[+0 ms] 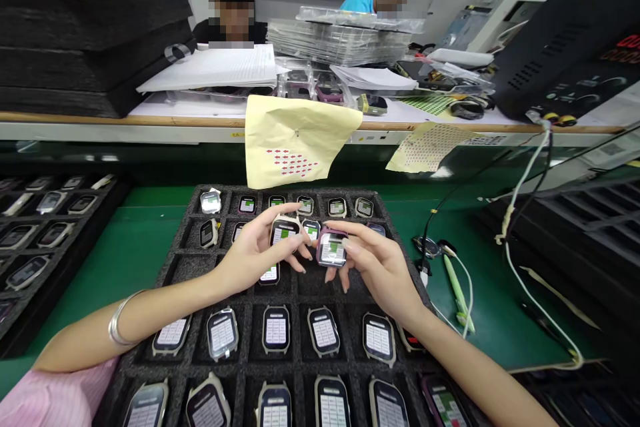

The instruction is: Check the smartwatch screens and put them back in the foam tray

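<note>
My left hand grips a light-framed smartwatch case between thumb and fingers, its lit screen showing white and green. In my right hand is a purple smartwatch case, tilted toward me with its screen lit. Both hands are raised over a black foam tray divided into square pockets. Strapless watch cases lie in many pockets, such as a watch with a white grid on its screen. My hands and forearms hide some pockets and watches.
Another tray of watches lies at left on the green table. Cables and a green pen-like tool are at right. Yellow paper hangs from the shelf edge. A black instrument stands at upper right. Two people sit opposite.
</note>
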`<act>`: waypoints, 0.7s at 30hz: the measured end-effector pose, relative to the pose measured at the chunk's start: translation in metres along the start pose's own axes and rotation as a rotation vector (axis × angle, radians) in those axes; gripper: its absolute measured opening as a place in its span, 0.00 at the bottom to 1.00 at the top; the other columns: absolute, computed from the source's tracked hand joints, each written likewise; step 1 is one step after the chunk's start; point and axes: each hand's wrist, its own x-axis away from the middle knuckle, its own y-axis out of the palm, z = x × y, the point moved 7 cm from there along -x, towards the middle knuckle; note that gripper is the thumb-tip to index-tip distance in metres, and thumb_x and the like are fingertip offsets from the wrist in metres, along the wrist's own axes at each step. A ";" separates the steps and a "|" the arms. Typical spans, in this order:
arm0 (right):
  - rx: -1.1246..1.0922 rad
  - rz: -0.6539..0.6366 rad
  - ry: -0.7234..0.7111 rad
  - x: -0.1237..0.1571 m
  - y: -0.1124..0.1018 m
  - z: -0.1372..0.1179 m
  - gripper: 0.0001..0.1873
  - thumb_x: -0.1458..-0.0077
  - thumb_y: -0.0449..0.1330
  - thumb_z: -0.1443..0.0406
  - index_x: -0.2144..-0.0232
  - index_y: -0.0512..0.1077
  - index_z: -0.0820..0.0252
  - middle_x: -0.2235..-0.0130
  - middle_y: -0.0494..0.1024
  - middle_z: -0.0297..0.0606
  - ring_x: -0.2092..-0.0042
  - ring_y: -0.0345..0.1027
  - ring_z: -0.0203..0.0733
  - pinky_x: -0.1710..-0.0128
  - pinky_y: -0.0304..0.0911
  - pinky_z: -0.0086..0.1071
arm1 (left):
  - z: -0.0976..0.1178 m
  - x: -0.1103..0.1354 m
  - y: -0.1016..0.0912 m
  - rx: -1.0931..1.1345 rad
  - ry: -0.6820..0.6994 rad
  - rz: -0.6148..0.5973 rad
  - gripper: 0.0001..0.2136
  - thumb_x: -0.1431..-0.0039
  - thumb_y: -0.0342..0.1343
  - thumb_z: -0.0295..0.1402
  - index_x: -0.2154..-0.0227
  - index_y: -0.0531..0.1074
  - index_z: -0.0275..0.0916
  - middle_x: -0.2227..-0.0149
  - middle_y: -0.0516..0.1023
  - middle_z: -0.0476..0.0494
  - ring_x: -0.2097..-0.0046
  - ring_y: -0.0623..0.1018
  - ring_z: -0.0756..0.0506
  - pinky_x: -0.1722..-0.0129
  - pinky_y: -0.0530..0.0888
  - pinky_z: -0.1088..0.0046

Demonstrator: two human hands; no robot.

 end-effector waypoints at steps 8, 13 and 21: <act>-0.057 -0.084 0.046 0.003 0.006 -0.001 0.24 0.45 0.62 0.68 0.45 0.68 0.57 0.62 0.77 0.42 0.68 0.74 0.44 0.79 0.67 0.29 | -0.004 0.001 -0.002 -0.009 -0.028 0.011 0.27 0.46 0.60 0.27 0.44 0.59 0.35 0.63 0.74 0.43 0.62 0.77 0.45 0.67 0.80 0.70; 0.010 -0.060 0.062 0.003 0.006 0.000 0.26 0.45 0.64 0.67 0.44 0.66 0.57 0.62 0.77 0.42 0.69 0.74 0.43 0.80 0.67 0.28 | -0.005 0.002 0.001 0.026 -0.024 -0.036 0.30 0.48 0.61 0.23 0.43 0.56 0.36 0.60 0.73 0.42 0.59 0.77 0.46 0.62 0.79 0.70; 0.108 -0.124 0.069 0.003 0.006 -0.001 0.35 0.48 0.66 0.68 0.39 0.60 0.55 0.53 0.75 0.45 0.64 0.73 0.42 0.77 0.71 0.28 | -0.018 0.002 0.000 0.034 -0.055 -0.059 0.36 0.50 0.64 0.25 0.40 0.53 0.42 0.56 0.72 0.42 0.58 0.76 0.46 0.57 0.78 0.65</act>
